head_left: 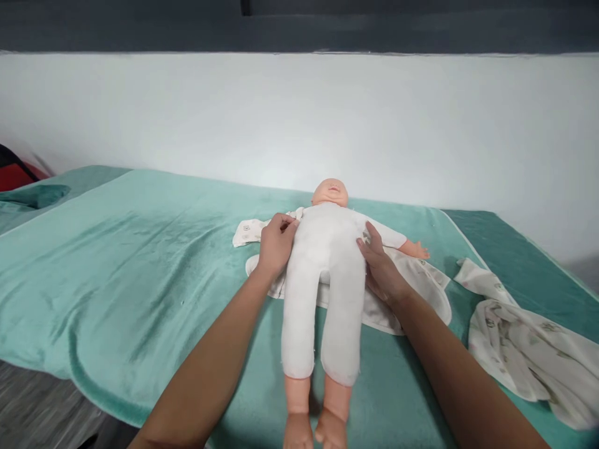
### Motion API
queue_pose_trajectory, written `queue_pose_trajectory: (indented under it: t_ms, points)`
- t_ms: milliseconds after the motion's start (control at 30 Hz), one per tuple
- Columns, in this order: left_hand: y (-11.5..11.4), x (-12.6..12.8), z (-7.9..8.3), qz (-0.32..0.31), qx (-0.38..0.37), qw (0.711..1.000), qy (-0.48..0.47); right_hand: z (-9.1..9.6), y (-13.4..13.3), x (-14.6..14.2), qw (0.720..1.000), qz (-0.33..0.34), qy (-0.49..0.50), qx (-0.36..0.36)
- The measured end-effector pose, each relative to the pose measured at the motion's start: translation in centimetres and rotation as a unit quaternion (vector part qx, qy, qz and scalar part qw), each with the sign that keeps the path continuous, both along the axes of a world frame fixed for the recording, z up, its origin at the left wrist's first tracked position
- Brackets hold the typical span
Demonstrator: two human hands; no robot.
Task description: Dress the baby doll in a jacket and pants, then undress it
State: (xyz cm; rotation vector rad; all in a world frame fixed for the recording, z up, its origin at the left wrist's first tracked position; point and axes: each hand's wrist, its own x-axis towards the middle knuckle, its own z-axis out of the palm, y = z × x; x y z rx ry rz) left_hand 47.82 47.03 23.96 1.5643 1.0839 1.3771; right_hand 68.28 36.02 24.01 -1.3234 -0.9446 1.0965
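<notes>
A baby doll [327, 262] with a white cloth body lies on its back on the teal blanket [140, 262], head towards the wall. Under it a white printed garment [421, 287] is spread open. My left hand [276, 243] rests at the doll's left side by the arm, its fingers curled around the doll's arm or the garment's sleeve; which one I cannot make out. My right hand [379, 265] lies against the doll's other side with its fingers stretched out along the torso, holding nothing.
A second white printed cloth [524, 343] lies crumpled at the right on the blanket. A white wall [299, 118] runs behind the bed. A red and dark object [14, 171] sits at the far left edge.
</notes>
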Motion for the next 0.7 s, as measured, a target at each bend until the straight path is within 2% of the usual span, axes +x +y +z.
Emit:
queue_pose_trajectory:
  t_ms: [133, 233, 333, 467, 567, 633, 700]
  points:
    - [-0.1, -0.7, 1.8, -0.057, -0.127, 0.984, -0.111, -0.1, 0.2, 0.3, 0.999, 0.004, 0.043, 0.011]
    - [-0.3, -0.8, 3.6, -0.116, -0.185, 0.966, -0.138, -0.2, 0.3, 0.5, 0.998, 0.008, 0.062, 0.018]
    - [-0.8, 0.3, 5.7, -0.172, -0.193, 0.957, -0.129, -0.2, 0.3, 0.6, 0.998, 0.001, 0.056, 0.014]
    - [-2.6, 2.9, 7.9, -0.197, -0.156, 0.965, -0.07, 0.0, 0.2, 0.6, 0.999, 0.001, 0.037, 0.013]
    - [-5.4, 3.5, 8.2, -0.252, -0.161, 0.954, -0.011, 0.1, 0.1, 0.8, 1.0, 0.011, 0.017, 0.009]
    - [-7.5, 2.9, 7.3, -0.285, -0.153, 0.946, 0.01, 0.0, 0.1, 1.0, 1.0, 0.015, 0.018, 0.006]
    - [-9.2, 1.8, 5.8, -0.262, -0.099, 0.96, 0.011, -0.2, 0.2, 1.2, 0.999, 0.015, 0.029, 0.009]
